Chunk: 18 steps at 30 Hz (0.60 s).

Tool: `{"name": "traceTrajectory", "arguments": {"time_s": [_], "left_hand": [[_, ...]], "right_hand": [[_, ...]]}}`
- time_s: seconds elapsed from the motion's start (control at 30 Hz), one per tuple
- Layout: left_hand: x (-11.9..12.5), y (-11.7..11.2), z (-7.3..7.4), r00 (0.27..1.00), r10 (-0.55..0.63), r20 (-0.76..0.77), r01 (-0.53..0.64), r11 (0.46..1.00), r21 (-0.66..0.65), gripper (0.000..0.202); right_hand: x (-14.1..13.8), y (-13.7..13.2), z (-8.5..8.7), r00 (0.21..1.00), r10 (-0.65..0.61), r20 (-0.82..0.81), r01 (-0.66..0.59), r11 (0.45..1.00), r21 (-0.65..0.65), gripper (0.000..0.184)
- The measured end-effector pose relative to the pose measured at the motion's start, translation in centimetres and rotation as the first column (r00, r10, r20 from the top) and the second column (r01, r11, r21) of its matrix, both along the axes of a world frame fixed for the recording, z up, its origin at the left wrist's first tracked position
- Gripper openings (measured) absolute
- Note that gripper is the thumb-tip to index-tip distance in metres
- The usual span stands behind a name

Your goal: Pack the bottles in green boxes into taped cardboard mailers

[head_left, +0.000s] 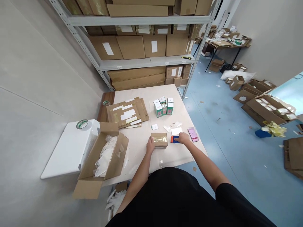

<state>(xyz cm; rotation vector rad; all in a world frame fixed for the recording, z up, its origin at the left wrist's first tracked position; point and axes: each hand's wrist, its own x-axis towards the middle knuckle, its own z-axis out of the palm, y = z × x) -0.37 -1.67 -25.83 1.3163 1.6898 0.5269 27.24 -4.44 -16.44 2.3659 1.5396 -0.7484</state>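
A metal shelf (142, 20) stacked with cardboard boxes spans the top of the frame. Below it, the pale table (137, 150) fills the centre. At the lower left sits an open carton (121, 159) with white packing material inside, and flattened cardboard (125, 114) lies left of centre, stacked in layers. A cluster of green-and-white boxes (158, 108) stands upright at the upper middle of the table.

The taped box (159, 141) lies near the centre of the frame, its top crossed by shiny tape. The left hand (150, 145) touches its left end with bent fingers; I cannot tell whether it grips or only steadies it. The right hand (183, 138), right of centre, closes on a blue-and-orange item (175, 139) just beside the box. A phone (193, 134) lies to the right of that hand. Smaller again, a white card (176, 131) lies just above the item, and a small white piece (154, 127) above the box.

The step in hand seems to be handling the 1 item while the box is kept in place. The next move likely calls for a secure right-hand hold and a still box.
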Motion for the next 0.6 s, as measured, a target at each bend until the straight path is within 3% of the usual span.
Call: {"name": "traceTrajectory", "arguments": {"time_s": [0.17, 0.27, 0.33, 0.43, 0.6], "left_hand": [[-0.1, 0.5, 0.0, 0.999, -0.004, -0.033, 0.003, 1.0, -0.027, 0.054], [-0.4, 1.0, -0.3, 0.997, -0.004, -0.071, 0.003, 1.0, -0.022, 0.053], [-0.5, 1.3, -0.5, 0.997, -0.008, -0.074, 0.007, 1.0, -0.024, 0.051], [-0.7, 1.6, -0.4, 0.998, -0.007, -0.056, 0.005, 0.999, -0.032, 0.049], [-0.8, 1.7, -0.1, 0.999, -0.014, -0.037, 0.012, 0.998, -0.061, 0.049]], "right_hand": [[-4.4, 0.2, -2.9, 0.992, -0.102, -0.072, 0.105, 0.994, 0.043, 0.04], [-5.2, -1.2, -5.5, 0.978, -0.178, -0.11, 0.186, 0.98, 0.066, 0.038], [-4.4, -2.9, -7.3, 0.953, -0.27, -0.138, 0.281, 0.957, 0.07, 0.043], [-2.2, -5.5, -9.4, 0.944, -0.294, -0.147, 0.311, 0.945, 0.106, 0.038], [-0.2, -6.7, -10.3, 0.881, -0.4, -0.254, 0.41, 0.912, -0.017, 0.036]]}}
